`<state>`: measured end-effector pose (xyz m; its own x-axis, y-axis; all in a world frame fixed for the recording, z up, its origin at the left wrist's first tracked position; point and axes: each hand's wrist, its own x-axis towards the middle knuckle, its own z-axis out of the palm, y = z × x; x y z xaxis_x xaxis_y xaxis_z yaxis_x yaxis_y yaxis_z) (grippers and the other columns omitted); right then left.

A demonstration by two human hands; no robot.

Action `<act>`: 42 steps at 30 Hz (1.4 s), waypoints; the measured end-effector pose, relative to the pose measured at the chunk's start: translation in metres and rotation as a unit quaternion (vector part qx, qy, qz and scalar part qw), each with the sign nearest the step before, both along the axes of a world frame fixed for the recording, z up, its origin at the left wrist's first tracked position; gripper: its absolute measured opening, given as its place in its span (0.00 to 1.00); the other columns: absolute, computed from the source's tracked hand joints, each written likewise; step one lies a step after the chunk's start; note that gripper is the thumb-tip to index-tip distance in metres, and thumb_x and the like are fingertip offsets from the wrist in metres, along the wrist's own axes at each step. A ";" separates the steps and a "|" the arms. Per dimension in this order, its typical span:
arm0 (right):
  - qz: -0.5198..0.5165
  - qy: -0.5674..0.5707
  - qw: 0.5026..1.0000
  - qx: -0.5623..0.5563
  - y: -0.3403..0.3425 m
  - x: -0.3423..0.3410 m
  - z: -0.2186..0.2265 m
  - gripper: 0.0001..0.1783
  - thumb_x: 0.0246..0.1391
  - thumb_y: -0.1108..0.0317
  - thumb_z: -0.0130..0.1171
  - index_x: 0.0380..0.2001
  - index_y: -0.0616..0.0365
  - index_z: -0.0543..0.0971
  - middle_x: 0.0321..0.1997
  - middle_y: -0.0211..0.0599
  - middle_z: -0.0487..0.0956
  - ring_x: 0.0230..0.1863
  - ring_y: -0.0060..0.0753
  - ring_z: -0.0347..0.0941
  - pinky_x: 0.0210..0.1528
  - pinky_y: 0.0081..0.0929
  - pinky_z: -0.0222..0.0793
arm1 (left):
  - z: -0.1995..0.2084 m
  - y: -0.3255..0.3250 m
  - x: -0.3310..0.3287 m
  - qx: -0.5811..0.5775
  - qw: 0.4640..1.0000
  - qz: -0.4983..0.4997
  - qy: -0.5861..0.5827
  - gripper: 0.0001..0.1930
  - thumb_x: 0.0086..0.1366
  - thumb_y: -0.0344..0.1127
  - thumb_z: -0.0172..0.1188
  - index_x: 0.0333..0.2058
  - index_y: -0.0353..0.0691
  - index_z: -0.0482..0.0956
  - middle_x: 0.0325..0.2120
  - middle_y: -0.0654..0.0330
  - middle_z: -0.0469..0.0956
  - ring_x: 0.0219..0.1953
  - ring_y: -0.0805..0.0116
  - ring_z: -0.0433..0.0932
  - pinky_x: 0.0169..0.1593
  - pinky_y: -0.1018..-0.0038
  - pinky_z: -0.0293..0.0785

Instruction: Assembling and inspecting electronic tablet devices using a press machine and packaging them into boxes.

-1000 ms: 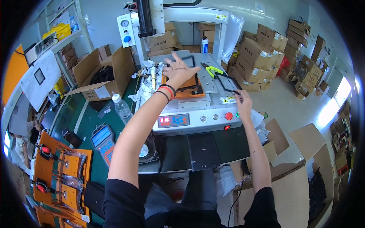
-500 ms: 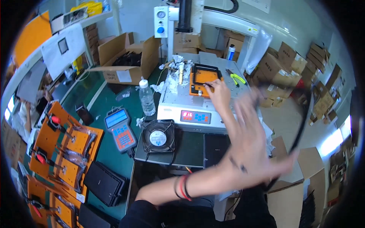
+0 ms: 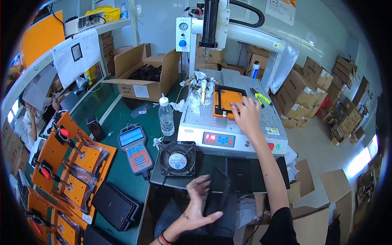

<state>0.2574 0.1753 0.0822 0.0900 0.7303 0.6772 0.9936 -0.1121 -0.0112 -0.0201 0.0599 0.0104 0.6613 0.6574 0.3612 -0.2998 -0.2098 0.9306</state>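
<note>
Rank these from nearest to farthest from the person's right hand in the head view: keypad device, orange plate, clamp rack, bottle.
From the right hand:
1. Orange plate: at its fingertips, on the machine bed.
2. Bottle: to the left, beside the machine.
3. Keypad device: farther left, on the green table.
4. Clamp rack: farthest left.

Cool, fairly even light fills the room, its harshest glare burning white across the floor [image 3: 356, 158] between 3 and 4 o'clock. A red display [image 3: 210, 139] glows near the centre. At 6 o'clock, blur smears the left fingers [image 3: 195, 190] and a dark frame [image 3: 226, 190]. Fisheye distortion bows straight edges near a black rim.
</note>
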 end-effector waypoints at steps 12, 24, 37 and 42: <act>-0.158 -0.047 0.972 -0.168 0.181 -0.032 -0.007 0.16 0.42 0.59 0.55 0.35 0.55 0.79 0.50 0.43 0.68 0.56 0.41 0.52 0.52 0.41 0.46 | -0.008 -0.010 -0.039 -0.020 0.999 0.019 0.017 0.53 0.43 0.42 0.67 0.53 0.38 0.30 0.53 0.44 0.44 0.57 0.52 0.51 0.57 0.60 0.50; -0.169 -0.005 0.962 -0.213 0.181 -0.038 -0.001 0.20 0.40 0.60 0.55 0.39 0.53 0.78 0.53 0.45 0.66 0.57 0.44 0.51 0.55 0.47 0.38 | -0.008 0.001 -0.056 -0.057 0.995 0.041 0.066 0.51 0.43 0.43 0.67 0.52 0.37 0.33 0.53 0.44 0.45 0.58 0.51 0.51 0.58 0.60 0.48; -0.217 0.125 0.968 0.016 0.181 -0.009 0.042 0.20 0.47 0.57 0.50 0.38 0.63 0.73 0.44 0.44 0.70 0.52 0.43 0.57 0.52 0.46 0.46 | -0.024 0.007 -0.059 -0.065 0.996 0.061 -0.004 0.47 0.46 0.37 0.66 0.52 0.36 0.35 0.51 0.46 0.47 0.58 0.54 0.50 0.59 0.63 0.47; -0.218 0.109 0.967 0.074 0.185 -0.005 0.041 0.19 0.48 0.59 0.50 0.38 0.62 0.72 0.43 0.43 0.70 0.51 0.43 0.58 0.51 0.47 0.46 | -0.025 0.007 -0.060 -0.082 0.994 0.064 0.013 0.46 0.46 0.37 0.65 0.52 0.36 0.36 0.51 0.46 0.47 0.58 0.54 0.50 0.59 0.62 0.47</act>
<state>0.2527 0.3603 0.1236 0.5205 0.4868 0.7015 0.8242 -0.5010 -0.2639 -0.0805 0.0674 -0.0150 0.5767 0.7852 0.2254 -0.2558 -0.0885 0.9627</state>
